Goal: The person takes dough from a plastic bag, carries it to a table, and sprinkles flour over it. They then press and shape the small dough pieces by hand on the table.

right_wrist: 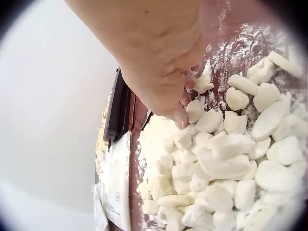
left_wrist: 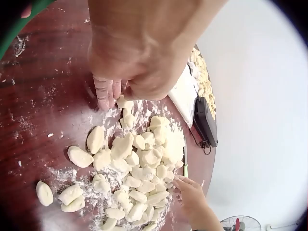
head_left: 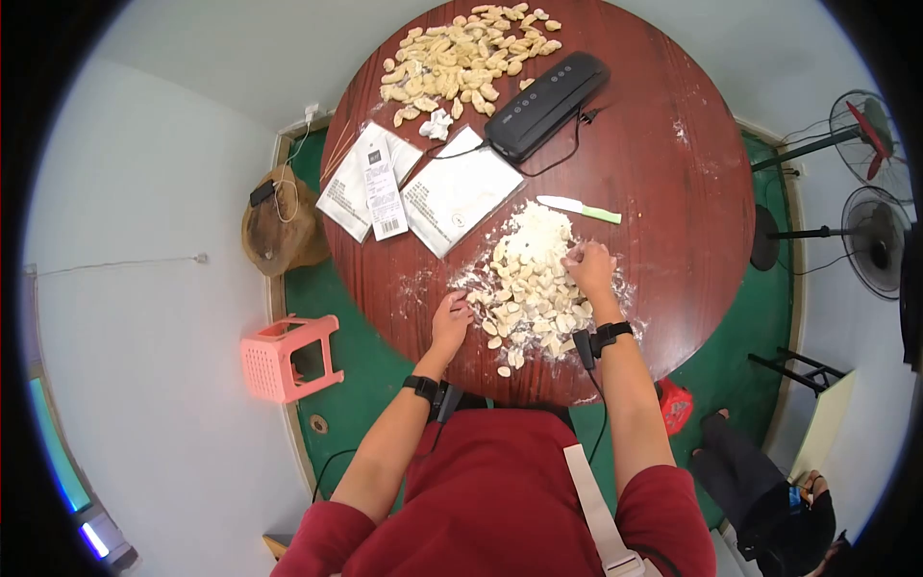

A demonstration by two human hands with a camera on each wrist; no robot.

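A heap of cut dough pieces [head_left: 534,293], dusted with flour, lies at the near side of the round table. My left hand [head_left: 450,325] is at the heap's left edge. In the left wrist view, its fingers [left_wrist: 102,92] reach down toward the tabletop, close beside a small dough piece [left_wrist: 125,102]. Across the heap, my right hand [head_left: 591,269] has its fingertips among the pieces on the right. Its thumb lies against a dough piece [right_wrist: 195,111] in the right wrist view; I cannot tell whether it is pinched. Loose white flour [head_left: 536,233] is mounded behind the pieces.
A green-handled knife [head_left: 582,209] lies beyond the right hand. Silver bags [head_left: 461,188] and a black appliance with buttons [head_left: 548,106] sit farther back on the wooden table [head_left: 673,240]. Many shaped dough pieces [head_left: 461,53] cover the far edge. A person [head_left: 769,490] is at lower right.
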